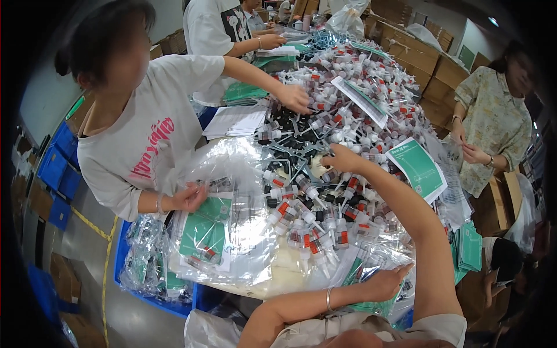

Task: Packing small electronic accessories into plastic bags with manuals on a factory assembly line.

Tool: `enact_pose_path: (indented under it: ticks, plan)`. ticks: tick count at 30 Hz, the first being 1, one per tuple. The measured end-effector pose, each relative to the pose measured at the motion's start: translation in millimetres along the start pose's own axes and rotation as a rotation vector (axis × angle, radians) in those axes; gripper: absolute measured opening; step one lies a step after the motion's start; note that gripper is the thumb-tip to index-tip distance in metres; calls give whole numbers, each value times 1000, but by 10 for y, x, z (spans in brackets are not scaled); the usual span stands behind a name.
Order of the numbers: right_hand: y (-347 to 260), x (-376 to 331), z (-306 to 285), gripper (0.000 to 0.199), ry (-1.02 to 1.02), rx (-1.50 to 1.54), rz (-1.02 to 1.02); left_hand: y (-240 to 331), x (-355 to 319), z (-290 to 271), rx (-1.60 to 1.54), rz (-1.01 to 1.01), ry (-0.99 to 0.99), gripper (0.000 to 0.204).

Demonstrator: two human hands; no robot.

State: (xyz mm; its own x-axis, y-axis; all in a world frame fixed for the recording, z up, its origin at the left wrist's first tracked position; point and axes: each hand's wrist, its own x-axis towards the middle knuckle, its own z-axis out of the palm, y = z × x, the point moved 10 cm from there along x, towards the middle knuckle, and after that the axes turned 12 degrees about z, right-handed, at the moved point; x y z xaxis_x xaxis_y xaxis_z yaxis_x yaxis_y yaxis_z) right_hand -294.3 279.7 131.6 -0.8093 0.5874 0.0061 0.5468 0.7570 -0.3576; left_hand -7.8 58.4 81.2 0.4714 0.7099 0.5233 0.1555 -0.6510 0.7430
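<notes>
My right hand (346, 159) reaches into the middle of a large heap, fingers apart and slightly bent, beside grey flat wrench-like pieces (299, 165) and black parts. No held thing shows in it. At the table's near edge, my left hand (386, 284) is closed on a clear plastic bag (371, 255) with green printed sheets around it; its grip is partly hidden. Between my arms lie many small clear-and-white bottles (307, 235) with red labels and thin nozzles. To the right of my right forearm, a green-and-white leaflet (419, 170) rests on the heap.
At left, a co-worker's hand (293, 98) reaches over the heap; the other (191, 197) is by a bagged green leaflet (206, 226). Blue crates (125, 255) of bagged sets stand below. Another person (493, 124) stands at right, near cardboard boxes (415, 55) and stacked green leaflets (469, 248).
</notes>
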Motion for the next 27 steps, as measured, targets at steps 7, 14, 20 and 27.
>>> enact_pose_path:
  ticks: [7, 14, 20, 27]
  plan:
    - [611, -419, -359, 16, -103, 1284, 598, 8, 8, -15, -16, 28, -20, 72]
    - [680, -577, -646, 23, -93, 1185, 611, 44, 2, -37, -22, 36, -37, 71]
    - [630, -390, -564, 12, -156, 939, 564, 2, -6, 6, -52, -13, -68, 72]
    - [176, -122, -369, 27, -139, 199, 238, -5, -26, 27, -13, -26, -78, 76]
